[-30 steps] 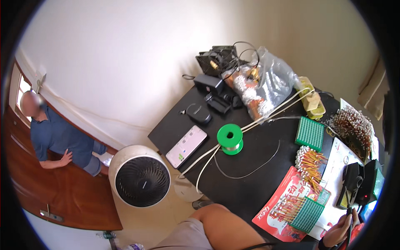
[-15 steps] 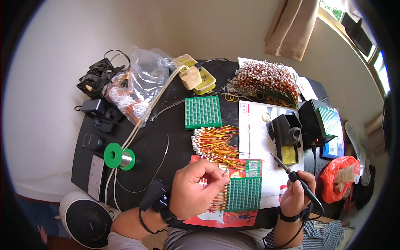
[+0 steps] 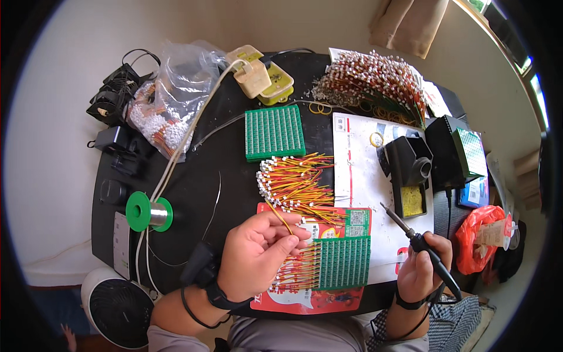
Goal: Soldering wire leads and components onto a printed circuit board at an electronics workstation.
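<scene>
The green board (image 3: 345,264), on a red card (image 3: 331,303) beside the left grip (image 3: 258,255), looks stiff; hold its edges. The right grip (image 3: 419,270) wraps the soldering iron (image 3: 421,243), likely rigid, by its handle. The left pinches a yellow wire (image 3: 278,216), probably light, bendy; hold near its end.

Two hands: one left hand (image 3: 255,258), one right hand (image 3: 425,273). One soldering iron (image 3: 431,253), one black iron stand (image 3: 409,157), one green solder spool (image 3: 138,212). One wired green panel (image 3: 345,264), one stack of green boards (image 3: 274,132). Two bags: one clear bag (image 3: 186,73), one red bag (image 3: 474,232). One pile of red-and-yellow wires (image 3: 298,183), perhaps several dozen, though overlap hides the exact count.
</scene>
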Tool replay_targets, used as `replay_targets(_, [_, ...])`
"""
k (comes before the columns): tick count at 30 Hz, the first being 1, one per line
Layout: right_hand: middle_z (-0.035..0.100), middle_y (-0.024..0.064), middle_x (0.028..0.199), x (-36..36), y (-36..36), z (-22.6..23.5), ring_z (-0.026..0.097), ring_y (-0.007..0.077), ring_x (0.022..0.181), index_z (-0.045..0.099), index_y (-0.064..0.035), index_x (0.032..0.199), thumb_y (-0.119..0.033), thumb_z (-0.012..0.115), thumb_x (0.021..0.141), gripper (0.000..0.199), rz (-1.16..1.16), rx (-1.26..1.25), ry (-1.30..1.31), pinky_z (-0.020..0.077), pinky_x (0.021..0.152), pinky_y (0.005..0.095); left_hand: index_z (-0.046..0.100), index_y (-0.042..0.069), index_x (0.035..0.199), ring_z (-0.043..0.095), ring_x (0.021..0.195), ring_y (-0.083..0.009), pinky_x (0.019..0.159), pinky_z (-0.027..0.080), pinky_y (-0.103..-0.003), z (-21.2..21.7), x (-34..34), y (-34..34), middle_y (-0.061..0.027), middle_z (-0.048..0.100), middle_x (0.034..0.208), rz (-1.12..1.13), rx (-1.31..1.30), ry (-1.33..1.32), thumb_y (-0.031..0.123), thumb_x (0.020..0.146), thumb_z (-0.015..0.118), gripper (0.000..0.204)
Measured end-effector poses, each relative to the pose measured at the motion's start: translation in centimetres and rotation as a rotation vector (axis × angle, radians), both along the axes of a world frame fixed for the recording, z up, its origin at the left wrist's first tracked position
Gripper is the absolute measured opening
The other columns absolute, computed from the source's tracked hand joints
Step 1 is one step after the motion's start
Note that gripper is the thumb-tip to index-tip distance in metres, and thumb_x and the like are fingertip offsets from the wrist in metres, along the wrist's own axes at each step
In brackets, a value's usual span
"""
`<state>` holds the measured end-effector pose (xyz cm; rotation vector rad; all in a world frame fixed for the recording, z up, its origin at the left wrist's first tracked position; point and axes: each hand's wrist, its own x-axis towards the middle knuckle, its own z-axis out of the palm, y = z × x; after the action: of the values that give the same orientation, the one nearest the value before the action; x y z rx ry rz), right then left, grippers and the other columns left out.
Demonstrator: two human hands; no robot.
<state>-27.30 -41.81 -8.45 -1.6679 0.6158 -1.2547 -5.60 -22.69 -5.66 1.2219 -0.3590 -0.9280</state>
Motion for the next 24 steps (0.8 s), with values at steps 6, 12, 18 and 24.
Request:
replay_targets(6, [0.057,0.009,0.095,0.1,0.9,0.5,0.053,0.0127,0.077,0.054,0.0052,0.119,-0.024,0.069,0.096,0.041,-0.023,-0.063,0.174,0.0442,0.07,0.0254,0.064,-0.006,0.112,0.072,0.092,-0.0167,0.081,0.059,-0.029,0.2,0.2,0.5,-0.0165,0.073,0.102,-0.131,0.151,-0.23,0.002,0.102,0.058,0.014])
replay_targets(12, [0.052,0.0083,0.081,1.7,2.0,1.7,0.047,0.0124,0.064,0.052,0.0045,0.102,-0.029,0.06,0.101,0.034,0.163,0.055,0.138,0.0373,0.054,0.0236,0.075,-0.004,0.091,0.068,0.076,-0.0227,0.069,0.054,-0.031,0.4,0.5,-0.2,-0.0127,0.07,0.088,-0.01,0.161,-0.937,-0.001,0.084,0.076,0.007])
replay_targets(18, [0.058,0.0095,0.072,1.2,2.1,2.4,0.054,0.0143,0.059,0.056,0.004,0.097,-0.024,0.07,0.091,0.032,0.156,0.002,0.223,0.0405,0.054,0.0284,0.075,0.001,0.096,0.066,0.069,-0.0213,0.061,0.051,-0.029,0.5,0.3,-0.5,-0.0107,0.067,0.081,-0.146,0.182,-1.036,-0.006,0.078,0.078,0.019])
replay_targets(24, [0.059,0.009,0.064,1.5,1.7,1.9,0.056,0.0175,0.052,0.059,0.0027,0.098,-0.018,0.075,0.087,0.029,0.279,-0.214,0.314,0.0426,0.05,0.0294,0.074,0.001,0.097,0.065,0.069,-0.0277,0.061,0.052,-0.036,-0.7,-0.1,-1.4,-0.0106,0.066,0.082,-0.205,0.13,-1.2,-0.008,0.073,0.075,0.026])
